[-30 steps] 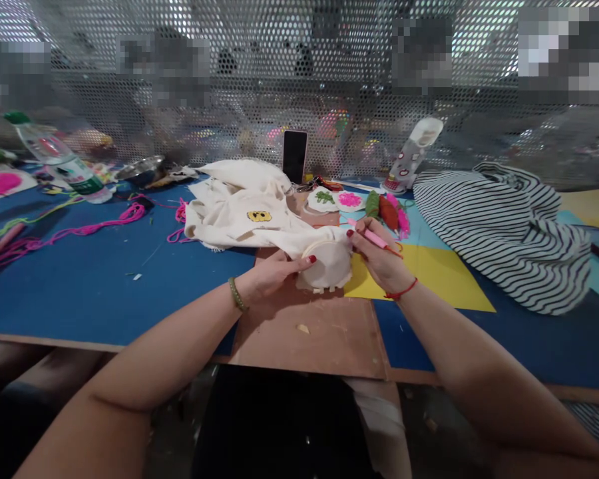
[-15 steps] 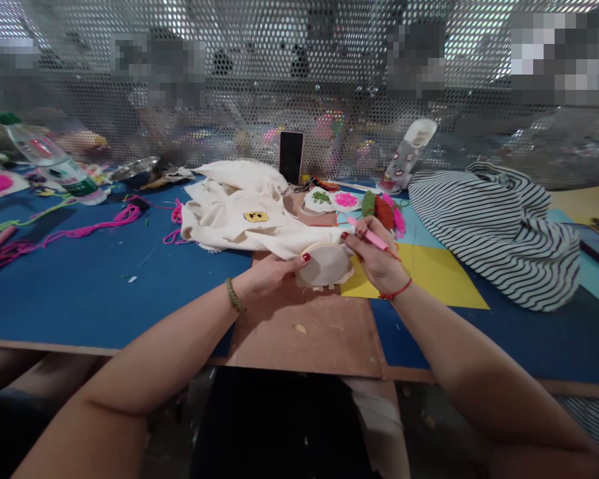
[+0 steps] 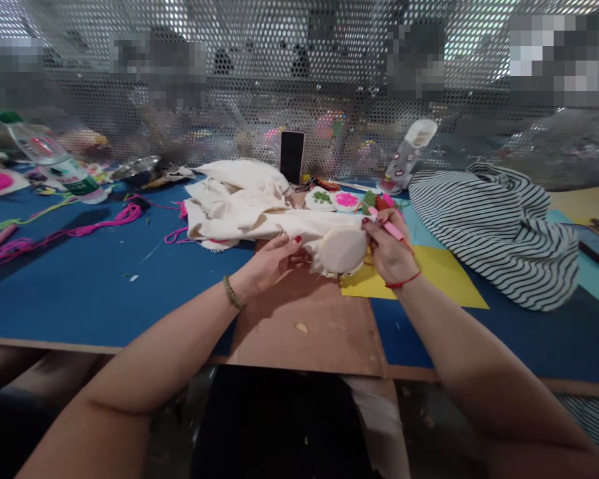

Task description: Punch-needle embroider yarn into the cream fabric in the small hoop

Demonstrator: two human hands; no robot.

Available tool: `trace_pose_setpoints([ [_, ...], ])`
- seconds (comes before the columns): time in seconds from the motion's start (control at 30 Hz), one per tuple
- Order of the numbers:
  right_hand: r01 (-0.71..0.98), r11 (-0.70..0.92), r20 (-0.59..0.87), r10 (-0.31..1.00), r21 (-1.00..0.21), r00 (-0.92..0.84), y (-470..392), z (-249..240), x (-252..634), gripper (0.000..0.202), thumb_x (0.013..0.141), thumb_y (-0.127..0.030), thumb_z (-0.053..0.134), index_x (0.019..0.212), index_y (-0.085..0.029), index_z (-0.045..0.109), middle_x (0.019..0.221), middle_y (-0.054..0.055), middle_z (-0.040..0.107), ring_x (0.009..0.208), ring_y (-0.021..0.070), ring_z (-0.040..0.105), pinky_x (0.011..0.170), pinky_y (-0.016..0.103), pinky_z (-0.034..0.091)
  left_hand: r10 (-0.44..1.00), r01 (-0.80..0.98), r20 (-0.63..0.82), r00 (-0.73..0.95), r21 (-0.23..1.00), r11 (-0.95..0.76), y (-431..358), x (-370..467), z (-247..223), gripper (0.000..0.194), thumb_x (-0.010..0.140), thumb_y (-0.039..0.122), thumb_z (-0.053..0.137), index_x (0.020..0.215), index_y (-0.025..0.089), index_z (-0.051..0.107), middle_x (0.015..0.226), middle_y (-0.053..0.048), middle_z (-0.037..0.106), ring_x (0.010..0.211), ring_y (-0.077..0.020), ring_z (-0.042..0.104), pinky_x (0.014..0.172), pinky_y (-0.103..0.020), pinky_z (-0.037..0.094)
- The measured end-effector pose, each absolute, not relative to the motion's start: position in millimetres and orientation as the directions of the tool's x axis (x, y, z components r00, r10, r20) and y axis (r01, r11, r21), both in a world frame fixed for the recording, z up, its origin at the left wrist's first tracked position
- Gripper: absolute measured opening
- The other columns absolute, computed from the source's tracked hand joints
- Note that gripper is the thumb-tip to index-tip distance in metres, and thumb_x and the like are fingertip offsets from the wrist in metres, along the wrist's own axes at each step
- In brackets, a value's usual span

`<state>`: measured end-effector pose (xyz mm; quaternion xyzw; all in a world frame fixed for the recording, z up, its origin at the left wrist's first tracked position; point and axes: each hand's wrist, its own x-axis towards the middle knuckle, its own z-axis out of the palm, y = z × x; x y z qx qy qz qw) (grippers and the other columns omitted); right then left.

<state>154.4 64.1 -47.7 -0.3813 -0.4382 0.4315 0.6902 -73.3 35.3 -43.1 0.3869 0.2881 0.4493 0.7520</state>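
A round embroidery hoop (image 3: 343, 250) with cream cloth stretched in it is held up over the brown board. My right hand (image 3: 390, 247) pinches the hoop's right edge and also has a pink pen-like tool (image 3: 393, 229) in its fingers. On the left of the hoop, my left hand (image 3: 275, 261) has its fingers closed at the edge of the cream cloth (image 3: 239, 211); what lies between the fingertips is too small to tell. The cloth runs from the hoop to a crumpled heap behind the left hand.
Behind are a phone (image 3: 292, 156), two embroidered pieces (image 3: 346, 201) and a cylindrical container (image 3: 408, 156). Striped fabric (image 3: 494, 233) and yellow paper (image 3: 429, 276) lie right. A bottle (image 3: 54, 163) and pink yarn (image 3: 100, 226) are left; perforated metal (image 3: 259, 106) stands behind.
The hoop and my right hand have moved right. My left hand has come off the hoop's left edge onto loose cloth. The yellow patch on the cloth is now out of sight.
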Motion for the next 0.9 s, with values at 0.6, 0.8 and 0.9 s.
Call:
trace_pose_setpoints([
  [0.6,0.05,0.322,0.322,0.947,-0.945,-0.005,52.5,-54.7,143.4,0.029,0.073,-0.034,0.075,0.076,-0.023,0.047,0.07,-0.005,0.043,0.064,0.0102,0.039,0.057,0.024,0.032,0.935,-0.359,-0.205,0.29,0.882,0.304,33.7,-65.6,-43.7,0.018,0.065,0.019,0.08,0.082,0.017,0.073,0.088,-0.006,0.075,0.08,-0.0178,0.065,0.079,-0.032,0.051],
  [0.8,0.082,0.327,0.331,0.943,-0.942,0.044,55.7,-55.2,147.3,0.033,0.07,-0.029,0.076,0.075,-0.023,0.044,0.069,-0.006,0.042,0.062,0.0101,0.039,0.056,0.025,0.03,0.964,-0.341,-0.117,0.24,0.919,0.196,36.6,-68.5,-45.1,0.03,0.065,0.023,0.083,0.092,0.018,0.071,0.094,-0.004,0.075,0.087,-0.0163,0.067,0.08,-0.029,0.051],
  [0.9,0.097,0.328,0.334,0.941,-0.94,0.056,57.6,-55.3,149.4,0.032,0.069,-0.028,0.076,0.075,-0.023,0.044,0.067,-0.006,0.042,0.061,0.0096,0.04,0.056,0.024,0.031,0.959,-0.331,-0.134,0.25,0.919,0.215,36.5,-69.0,-42.4,0.035,0.062,0.025,0.085,0.093,0.016,0.073,0.096,-0.007,0.075,0.087,-0.0178,0.067,0.079,-0.03,0.052],
])
